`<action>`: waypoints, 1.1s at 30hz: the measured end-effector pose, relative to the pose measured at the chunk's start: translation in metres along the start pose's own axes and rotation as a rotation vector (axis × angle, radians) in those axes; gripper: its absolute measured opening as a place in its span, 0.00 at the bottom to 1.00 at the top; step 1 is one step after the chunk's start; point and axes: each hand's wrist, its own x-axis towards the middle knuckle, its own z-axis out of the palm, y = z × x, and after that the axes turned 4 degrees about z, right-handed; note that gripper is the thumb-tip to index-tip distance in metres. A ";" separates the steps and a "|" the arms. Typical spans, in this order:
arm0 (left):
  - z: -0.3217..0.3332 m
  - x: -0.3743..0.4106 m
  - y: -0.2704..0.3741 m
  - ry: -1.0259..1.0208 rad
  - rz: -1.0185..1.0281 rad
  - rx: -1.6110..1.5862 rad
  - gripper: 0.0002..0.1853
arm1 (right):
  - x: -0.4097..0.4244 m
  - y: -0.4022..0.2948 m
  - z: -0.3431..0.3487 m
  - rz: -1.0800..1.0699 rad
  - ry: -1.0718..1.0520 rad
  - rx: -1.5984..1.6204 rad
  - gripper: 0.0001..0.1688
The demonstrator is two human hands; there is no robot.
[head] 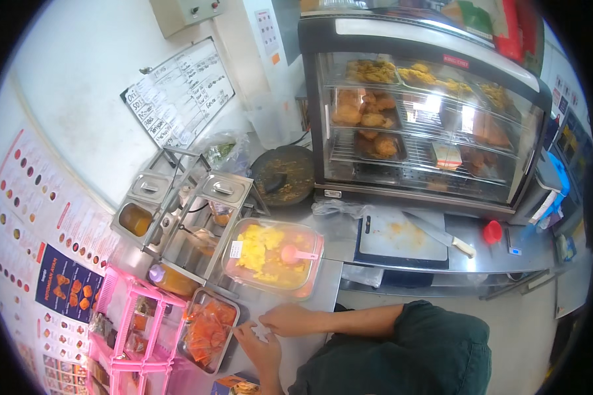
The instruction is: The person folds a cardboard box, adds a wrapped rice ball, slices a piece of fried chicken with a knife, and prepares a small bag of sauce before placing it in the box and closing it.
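My right hand (287,320) reaches in over the steel counter with its fingers bent inward. Close below it is my left hand (259,345), its fingertips beside the rim of a metal tray (221,363). Something pale, perhaps clear plastic, shows between the two hands; whether either one grips it is unclear. Orange sachets (207,328) in clear plastic fill the tray. Just beyond my right hand stands a clear lidded tub (309,291) with yellow food (257,247) and a pink scoop (291,255). Below my left hand lies a printed food box (234,384), partly cut off.
A pink plastic rack (128,316) stands left of the tray. Steel sauce containers (150,187) and a stone mortar (284,173) sit behind the tub. A knife (444,237) with its blade bare rests across a cutting board (400,242), below a glass food warmer (420,113).
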 end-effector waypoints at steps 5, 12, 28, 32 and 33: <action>-0.003 0.005 -0.022 -0.149 0.061 -0.015 0.08 | 0.004 0.002 0.002 -0.036 0.134 0.068 0.06; 0.002 0.007 -0.016 -0.021 -0.165 -0.024 0.09 | 0.006 0.001 0.001 -0.088 0.387 0.085 0.08; -0.003 -0.002 -0.012 0.096 -0.158 -0.007 0.10 | 0.016 -0.003 -0.007 0.093 0.071 -0.119 0.11; 0.003 0.000 0.003 0.248 -0.180 -0.008 0.10 | 0.024 -0.001 -0.007 0.140 0.193 0.705 0.06; 0.002 0.004 0.007 0.276 -0.200 -0.019 0.10 | 0.027 0.003 -0.001 0.195 0.206 0.883 0.08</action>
